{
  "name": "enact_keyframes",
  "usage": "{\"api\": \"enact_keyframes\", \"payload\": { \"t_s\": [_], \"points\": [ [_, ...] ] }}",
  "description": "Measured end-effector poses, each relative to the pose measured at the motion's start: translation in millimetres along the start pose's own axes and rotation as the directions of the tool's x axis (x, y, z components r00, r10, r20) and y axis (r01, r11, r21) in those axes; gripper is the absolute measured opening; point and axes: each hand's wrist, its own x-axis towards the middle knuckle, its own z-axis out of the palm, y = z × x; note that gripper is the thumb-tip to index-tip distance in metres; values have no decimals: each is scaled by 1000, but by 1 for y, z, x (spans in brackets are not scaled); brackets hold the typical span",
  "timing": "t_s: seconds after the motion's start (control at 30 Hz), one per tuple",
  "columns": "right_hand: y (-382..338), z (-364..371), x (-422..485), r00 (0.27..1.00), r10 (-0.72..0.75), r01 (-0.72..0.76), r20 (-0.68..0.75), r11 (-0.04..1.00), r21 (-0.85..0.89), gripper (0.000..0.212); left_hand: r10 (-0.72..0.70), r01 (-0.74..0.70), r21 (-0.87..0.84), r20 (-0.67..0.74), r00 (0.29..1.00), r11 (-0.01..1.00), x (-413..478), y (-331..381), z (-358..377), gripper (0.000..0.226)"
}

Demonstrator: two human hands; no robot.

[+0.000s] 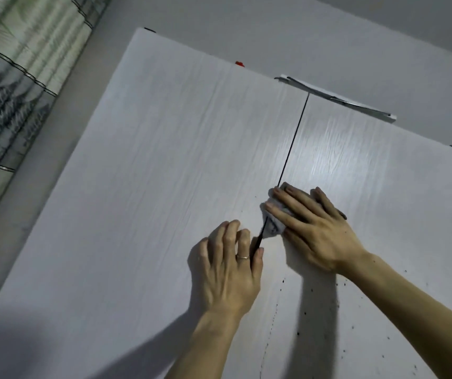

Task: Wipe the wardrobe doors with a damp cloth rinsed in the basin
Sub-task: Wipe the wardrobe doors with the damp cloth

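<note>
While the right hand (317,228) presses a small grey cloth (272,227) against the white wardrobe doors, fingers straight and spread over it, the wiping step appears to be in hand. The cloth sits on the dark seam (293,143) between the left door (151,187) and the right door (369,165). The left hand (230,272) rests on the left door just beside the seam, fingers bent; whether it hooks the door's edge cannot be told. Dark specks (298,333) dot the right door lower down, so the next stroke probably calls for firm downward pressure. No basin is in view.
</note>
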Motion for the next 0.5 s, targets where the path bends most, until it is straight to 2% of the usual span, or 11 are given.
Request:
{"api": "enact_keyframes", "payload": {
  "t_s": [0.13,0.17,0.27,0.37,0.43,0.5],
  "points": [
    [-15,1,40,963,255,-246,-86,964,97,57,13,-13,-41,-17,1000,999,-6,-4,6,30],
    [-27,0,52,965,245,-235,-92,966,107,57,7,-8,-50,-19,1000,999,-6,-3,6,29],
    [-39,4,57,997,46,-40,-60,995,89,55,-9,8,-49,-27,1000,999,-9,-5,5,29],
    [-15,-2,34,997,-81,81,-10,994,77,52,93,-93,-6,-3,996,996,-33,-14,4,32],
    [-5,-5,31,998,-58,58,-8,995,85,52,133,-134,13,38,990,991,-45,-21,2,41],
    [-10,-6,38,998,58,-52,-33,988,143,53,166,-168,21,76,983,986,-48,-22,0,51]
  ]
}}
